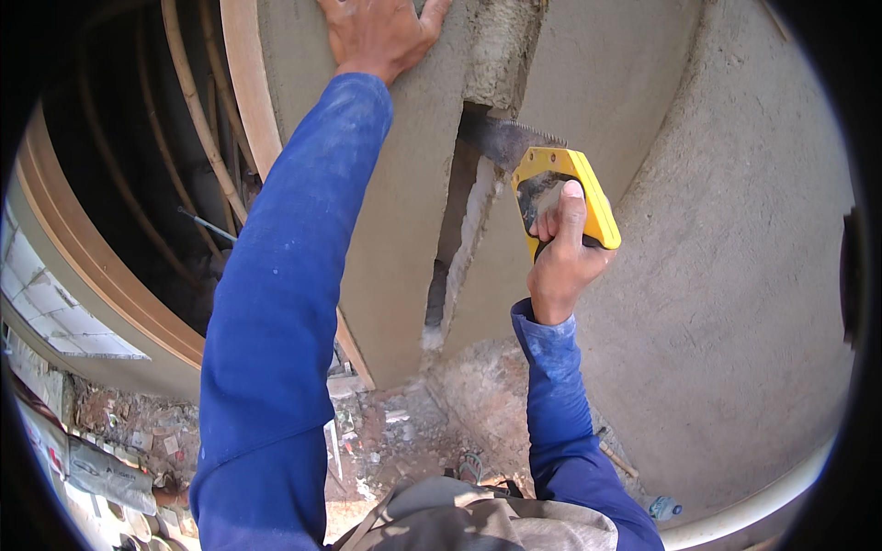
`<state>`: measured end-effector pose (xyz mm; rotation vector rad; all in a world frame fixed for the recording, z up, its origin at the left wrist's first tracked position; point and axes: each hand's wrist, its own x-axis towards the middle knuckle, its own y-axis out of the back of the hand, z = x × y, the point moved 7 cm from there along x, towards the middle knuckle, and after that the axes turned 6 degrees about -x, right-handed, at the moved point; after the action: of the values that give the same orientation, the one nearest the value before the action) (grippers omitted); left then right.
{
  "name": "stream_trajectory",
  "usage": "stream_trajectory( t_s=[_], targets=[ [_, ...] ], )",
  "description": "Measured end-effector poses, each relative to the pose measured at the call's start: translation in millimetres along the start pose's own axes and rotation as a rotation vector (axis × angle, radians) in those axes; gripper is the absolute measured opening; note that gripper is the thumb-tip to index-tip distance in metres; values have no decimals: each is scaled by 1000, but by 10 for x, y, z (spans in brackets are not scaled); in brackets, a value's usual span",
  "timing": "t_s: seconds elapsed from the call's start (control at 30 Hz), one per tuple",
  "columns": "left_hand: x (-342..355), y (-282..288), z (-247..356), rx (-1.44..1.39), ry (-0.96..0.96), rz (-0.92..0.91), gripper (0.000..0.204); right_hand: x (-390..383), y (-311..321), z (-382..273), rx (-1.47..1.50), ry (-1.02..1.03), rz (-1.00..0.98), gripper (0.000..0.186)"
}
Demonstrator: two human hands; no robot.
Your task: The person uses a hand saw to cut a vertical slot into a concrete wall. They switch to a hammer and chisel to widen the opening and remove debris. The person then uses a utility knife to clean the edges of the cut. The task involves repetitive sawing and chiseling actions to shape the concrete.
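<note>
My left hand [381, 37] is at the top of the view, resting open on the grey plastered wall [406, 230], left of a long cut channel [445, 253]. My right hand [565, 271] grips a yellow-and-black handsaw handle [593, 207], thumb along its upper part. The toothed metal blade [503, 138] reaches left into the dark gap of the channel, just below a rough strip of mortar [496, 55]. Some of the blade's far end is hidden inside the gap. A pale, crumbly edge runs down the channel's right side.
A timber-framed dark opening [69, 216] with several poles [184, 73] is at left. Rubble [161, 427] and a sandalled foot [470, 466] are below, with sacks [110, 473] lower left. A curved white pipe [744, 510] and a plastic bottle [663, 507] are lower right, beside more plastered wall.
</note>
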<state>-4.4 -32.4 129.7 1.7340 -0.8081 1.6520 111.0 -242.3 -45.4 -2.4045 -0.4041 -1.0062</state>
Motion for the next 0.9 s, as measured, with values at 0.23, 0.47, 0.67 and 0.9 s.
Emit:
stream_trajectory(
  t_s=[0.23,0.47,0.67,0.9],
  targets=[
    [10,-8,5,3,-10,23,81,73,-130,215,-112,131,6,17],
    [-69,-53,29,1,-13,13,80,90,-111,267,-95,81,56,19],
    [17,-8,43,30,-14,30,80,64,-17,-38,-51,91,91,20],
    [-14,-10,53,18,-9,-4,80,2,168,-368,-93,131,67,23]
  ],
)
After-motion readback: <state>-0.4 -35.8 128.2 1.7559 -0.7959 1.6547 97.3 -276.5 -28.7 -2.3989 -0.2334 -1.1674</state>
